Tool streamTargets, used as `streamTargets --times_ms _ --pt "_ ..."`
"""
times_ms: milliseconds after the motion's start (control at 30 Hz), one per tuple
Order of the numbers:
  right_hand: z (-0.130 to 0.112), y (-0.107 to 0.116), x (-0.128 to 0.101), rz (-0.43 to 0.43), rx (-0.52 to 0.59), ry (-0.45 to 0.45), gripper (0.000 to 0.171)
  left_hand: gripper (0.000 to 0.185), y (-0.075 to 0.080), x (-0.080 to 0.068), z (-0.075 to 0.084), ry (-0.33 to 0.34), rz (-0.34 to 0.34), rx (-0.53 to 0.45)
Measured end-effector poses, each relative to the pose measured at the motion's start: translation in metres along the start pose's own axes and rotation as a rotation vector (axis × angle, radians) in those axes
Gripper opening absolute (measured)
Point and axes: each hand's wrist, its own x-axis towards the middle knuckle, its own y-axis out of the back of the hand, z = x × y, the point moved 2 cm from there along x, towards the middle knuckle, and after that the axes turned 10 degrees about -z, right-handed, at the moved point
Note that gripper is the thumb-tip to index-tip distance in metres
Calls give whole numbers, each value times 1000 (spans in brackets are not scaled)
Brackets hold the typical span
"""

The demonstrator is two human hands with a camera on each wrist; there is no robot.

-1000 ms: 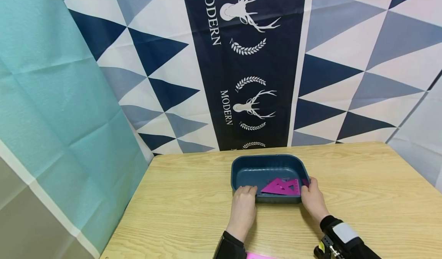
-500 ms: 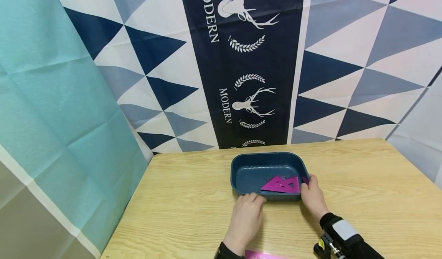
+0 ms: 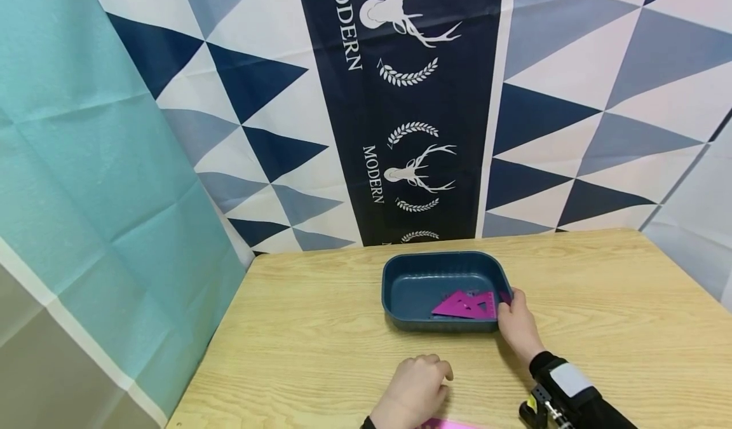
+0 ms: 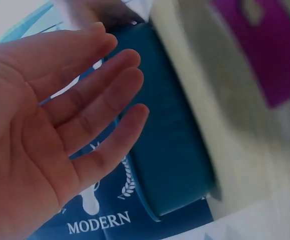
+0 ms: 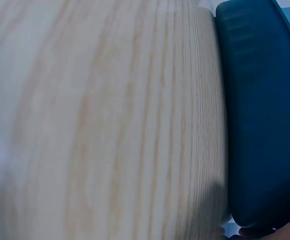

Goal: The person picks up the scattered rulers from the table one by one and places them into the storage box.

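Right hand (image 3: 517,327) grips the blue tray's (image 3: 400,275) right rim; left hand (image 3: 416,388) hovers open, holding nothing.

Left hand (image 3: 416,383): low and near the body, palm down, fingers relaxed and nearly straight, holding nothing.
Right hand (image 3: 517,325): stretched forward, fingers curled; black wrist strap (image 3: 563,384) behind it.

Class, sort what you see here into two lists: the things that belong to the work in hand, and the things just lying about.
In the work:
- blue tray, right hand on its near right corner
- magenta set squares inside the tray
- left hand, fingers straight, holding nothing
- magenta piece at the table's near edge, beside the left hand

Lying about:
- wooden table
- patterned backdrop
- teal cloth
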Motion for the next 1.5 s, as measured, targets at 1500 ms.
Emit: streamTargets --times_ms 1500 --pt "-3 0 0 -8 -19 -10 51 18 -25 -7 28 -106 -421 56"
